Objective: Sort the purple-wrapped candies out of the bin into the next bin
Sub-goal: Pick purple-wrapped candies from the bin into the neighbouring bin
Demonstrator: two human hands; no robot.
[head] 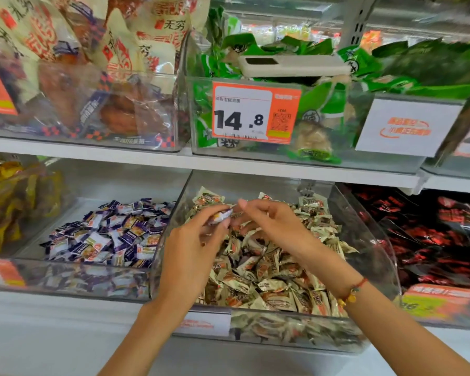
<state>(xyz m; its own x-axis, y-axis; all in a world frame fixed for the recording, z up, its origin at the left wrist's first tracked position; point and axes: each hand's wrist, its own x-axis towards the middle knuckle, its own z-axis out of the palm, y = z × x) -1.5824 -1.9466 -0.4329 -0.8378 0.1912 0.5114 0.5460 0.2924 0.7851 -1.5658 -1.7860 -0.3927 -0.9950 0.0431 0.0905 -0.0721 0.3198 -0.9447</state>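
Two clear bins sit side by side on the lower shelf. The middle bin (369, 229) is full of beige-wrapped candies (269, 270). The bin to its left (73, 207) holds a heap of purple-wrapped candies (106, 234). My left hand (198, 240) hovers over the left part of the beige bin and pinches one purple-and-white wrapped candy (220, 217) between thumb and fingertips. My right hand (266, 221) is just to the right of it above the beige pile, fingers loosely bent, fingertips close to the candy, nothing visibly held.
To the right stands a bin of red-and-black packets (432, 240), and yellow packets (14, 202) fill the far left. The upper shelf carries bins of snack bags, green packets (310, 104) and a 14.8 price tag (253, 114). A white device (293, 65) lies on the green packets.
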